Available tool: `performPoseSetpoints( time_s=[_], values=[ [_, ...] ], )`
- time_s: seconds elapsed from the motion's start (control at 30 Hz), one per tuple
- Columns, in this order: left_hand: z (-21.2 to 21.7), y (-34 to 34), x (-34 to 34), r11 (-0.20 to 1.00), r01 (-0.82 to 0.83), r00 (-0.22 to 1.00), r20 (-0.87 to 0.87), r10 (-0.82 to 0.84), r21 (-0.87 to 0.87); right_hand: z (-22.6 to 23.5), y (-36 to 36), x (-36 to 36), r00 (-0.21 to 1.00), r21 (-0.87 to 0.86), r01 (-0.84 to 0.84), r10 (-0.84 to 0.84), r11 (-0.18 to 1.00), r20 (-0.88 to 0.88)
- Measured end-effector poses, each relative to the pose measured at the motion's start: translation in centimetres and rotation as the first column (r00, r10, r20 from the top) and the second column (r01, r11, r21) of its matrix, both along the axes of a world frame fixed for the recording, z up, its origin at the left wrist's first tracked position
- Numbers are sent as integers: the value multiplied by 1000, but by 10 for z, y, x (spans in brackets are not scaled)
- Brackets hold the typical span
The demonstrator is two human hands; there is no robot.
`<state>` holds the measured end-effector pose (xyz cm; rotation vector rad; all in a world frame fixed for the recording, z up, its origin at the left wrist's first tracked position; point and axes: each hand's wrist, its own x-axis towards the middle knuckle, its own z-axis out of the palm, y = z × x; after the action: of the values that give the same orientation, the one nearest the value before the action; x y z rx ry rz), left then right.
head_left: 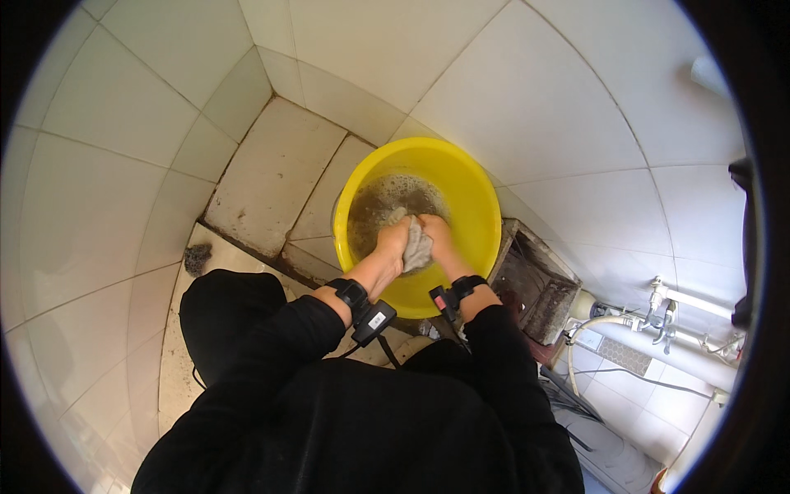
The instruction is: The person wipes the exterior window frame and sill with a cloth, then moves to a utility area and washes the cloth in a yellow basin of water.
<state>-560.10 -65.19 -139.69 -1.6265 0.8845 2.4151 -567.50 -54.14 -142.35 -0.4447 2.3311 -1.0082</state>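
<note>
Both my hands are closed on a wet, greyish-white cloth [418,247] inside a yellow bucket [480,206]. My left hand [392,239] grips its left side, and my right hand [436,234] is wrapped round it from the right. The cloth is bunched between them and hangs down a little below my fingers. Under my hands lies murky brown water [370,216] with foam [403,184] along its far side. How much of the cloth dips into the water I cannot tell. A black strap with a small box sits on each of my wrists.
White tiled walls [527,90] close in behind and to the left. Right of the bucket is a grimy open trough [527,280], then a tap [665,317] with pipes and a pale hose [573,350]. A dark scouring pad [197,259] lies on the ledge at left.
</note>
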Motion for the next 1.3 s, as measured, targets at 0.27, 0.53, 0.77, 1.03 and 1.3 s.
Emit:
performPoseSetpoints(
  time_s=[0.27, 0.53, 0.77, 1.03, 1.3],
  values=[
    [-20, -12, 7, 981, -49, 967, 238, 93, -185, -82, -11, 0, 893, 179, 335, -372, 925, 252],
    [-26, -29, -10, 971, -109, 978, 154, 143, -212, -6, -39, -9, 665, -377, 393, 24, 838, 747],
    [-1, -36, -18, 945, -243, 963, -66, 263, 220, 103, -46, 28, 979, -347, -185, 142, 919, -146],
    [14, -15, -11, 972, -218, 964, 133, 229, -92, 77, -54, 35, 959, 83, 17, 8, 996, -282],
    [13, -10, -6, 964, -222, 968, 88, 236, -147, 45, -39, 36, 961, 79, -30, 50, 996, -270]
  ],
)
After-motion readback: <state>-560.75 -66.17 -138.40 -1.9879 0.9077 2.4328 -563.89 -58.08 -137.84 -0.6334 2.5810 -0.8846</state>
